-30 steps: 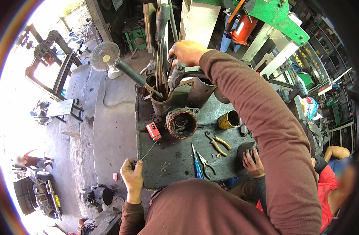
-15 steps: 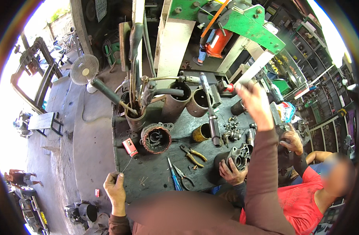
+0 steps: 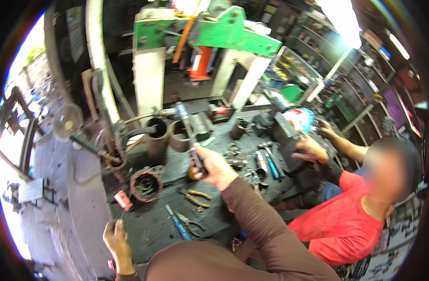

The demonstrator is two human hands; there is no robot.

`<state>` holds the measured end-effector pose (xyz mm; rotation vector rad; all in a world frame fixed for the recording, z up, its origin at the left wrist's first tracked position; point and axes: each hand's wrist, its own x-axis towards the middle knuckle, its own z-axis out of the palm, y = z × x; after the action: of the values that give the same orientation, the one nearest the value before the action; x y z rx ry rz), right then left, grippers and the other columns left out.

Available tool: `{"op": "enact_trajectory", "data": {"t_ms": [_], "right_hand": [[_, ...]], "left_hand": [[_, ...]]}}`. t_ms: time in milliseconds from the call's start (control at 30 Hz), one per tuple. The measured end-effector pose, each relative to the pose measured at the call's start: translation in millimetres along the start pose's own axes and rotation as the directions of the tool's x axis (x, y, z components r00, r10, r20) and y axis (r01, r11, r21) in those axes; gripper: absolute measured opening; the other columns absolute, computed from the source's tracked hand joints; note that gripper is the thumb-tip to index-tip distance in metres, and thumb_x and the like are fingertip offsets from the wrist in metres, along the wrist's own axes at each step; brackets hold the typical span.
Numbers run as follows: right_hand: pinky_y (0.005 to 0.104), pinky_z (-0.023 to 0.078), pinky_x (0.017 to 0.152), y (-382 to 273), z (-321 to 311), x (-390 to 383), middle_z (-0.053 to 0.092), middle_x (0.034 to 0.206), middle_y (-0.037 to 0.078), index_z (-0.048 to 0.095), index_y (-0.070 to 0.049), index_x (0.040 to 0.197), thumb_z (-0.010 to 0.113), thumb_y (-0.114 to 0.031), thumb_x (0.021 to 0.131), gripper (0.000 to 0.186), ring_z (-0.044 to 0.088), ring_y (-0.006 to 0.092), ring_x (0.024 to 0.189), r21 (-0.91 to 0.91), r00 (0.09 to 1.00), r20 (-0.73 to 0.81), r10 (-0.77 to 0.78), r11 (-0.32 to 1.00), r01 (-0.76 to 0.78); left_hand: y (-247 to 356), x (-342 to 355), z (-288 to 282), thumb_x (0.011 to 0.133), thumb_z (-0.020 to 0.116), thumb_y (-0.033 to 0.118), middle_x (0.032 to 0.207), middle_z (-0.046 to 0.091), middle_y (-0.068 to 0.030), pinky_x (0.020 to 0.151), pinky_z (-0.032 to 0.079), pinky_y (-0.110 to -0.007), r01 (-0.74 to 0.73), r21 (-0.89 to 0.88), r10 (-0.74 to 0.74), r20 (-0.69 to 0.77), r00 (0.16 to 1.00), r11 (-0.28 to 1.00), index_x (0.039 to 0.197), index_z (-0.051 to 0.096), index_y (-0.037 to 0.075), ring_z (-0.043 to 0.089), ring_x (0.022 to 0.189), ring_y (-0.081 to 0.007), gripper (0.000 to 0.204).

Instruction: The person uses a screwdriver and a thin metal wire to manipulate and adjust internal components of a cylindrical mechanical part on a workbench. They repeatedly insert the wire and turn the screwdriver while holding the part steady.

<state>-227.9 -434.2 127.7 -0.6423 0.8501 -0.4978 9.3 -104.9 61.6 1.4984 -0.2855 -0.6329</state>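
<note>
Right hand (image 3: pixel 216 167) is closed round a long tool's dark handle (image 3: pixel 201 165) over the bench (image 3: pixel 153 219), probably to keep its tip away, left hand (image 3: pixel 117 239) pinching what looks like thin wire (image 3: pixel 122 215).

The right hand (image 3: pixel 216 166) is stretched forward, curled closed, the left hand (image 3: pixel 117 241) (nearer the body) pinched.

Looks like a mechanical repair workshop: dark, grimy workbench (image 3: pixel 153 220) with pliers (image 3: pixel 194 199), a blue-handled screwdriver (image 3: pixel 180 228) and a copper-wound motor part (image 3: pixel 134 188); heavy green-and-white frame (image 3: pixel 223 36) behind, crowded shelves (image 3: pixel 313 38) to the right.
</note>
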Motion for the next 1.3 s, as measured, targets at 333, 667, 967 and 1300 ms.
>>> {"op": "enact_trajectory", "data": {"t_ms": [333,667,967,1300], "right_hand": [[0.0354,0.055,0.074,17.3,-3.2,-71.6,0.076,0.092,0.003,0.076,0.004,0.107,0.079,-0.026,0.099,0.031,0.064,0.0118,0.082,-0.601,0.736,-0.066,-0.674,0.616,0.510],[0.0402,0.057,0.071,-12.0,-26.0,-144.0,0.074,0.086,0.018,0.068,0.000,0.102,0.093,-0.019,0.077,0.040,0.073,0.0319,0.075,-0.948,0.713,0.308,-0.630,-0.140,0.286],[0.0513,0.057,0.070,-29.4,38.9,-75.4,0.074,0.082,0.021,0.068,-0.005,0.098,0.090,-0.032,0.077,0.041,0.073,0.0432,0.078,-0.786,0.809,0.517,-0.280,-0.530,0.319],[0.0548,0.056,0.076,-42.5,78.4,-28.5,0.072,0.079,0.022,0.067,-0.003,0.099,0.087,-0.037,0.080,0.044,0.072,0.0450,0.084,-0.633,0.842,0.532,-0.087,-0.702,0.328]], "left_hand": [[-11.8,-20.1,-2.7,0.103,0.072,0.017,0.070,0.045,0.0085,0.046,0.028,-0.023,0.116,-0.121,-0.120,-0.026,0.992,0.986,0.096,0.067,0.006,0.036,0.053,-0.0013,0.014],[-34.9,-5.3,28.7,0.091,0.065,-0.002,0.124,0.070,-0.0122,0.090,0.055,-0.031,-0.150,-0.049,0.150,-0.015,0.989,0.987,0.103,0.071,-0.003,0.069,0.105,-0.0181,0.013],[-51.6,10.0,82.4,0.089,0.059,-0.006,0.135,0.066,-0.0239,0.097,0.059,-0.039,-0.413,0.206,0.421,0.006,0.907,0.887,0.096,0.058,-0.005,0.072,0.111,-0.0315,0.007],[-56.3,19.8,103.5,0.087,0.064,-0.005,0.128,0.067,-0.0245,0.085,0.056,-0.044,-0.538,0.384,0.584,-0.006,0.812,0.751,0.106,0.061,-0.007,0.067,0.102,-0.0404,0.020]]}}
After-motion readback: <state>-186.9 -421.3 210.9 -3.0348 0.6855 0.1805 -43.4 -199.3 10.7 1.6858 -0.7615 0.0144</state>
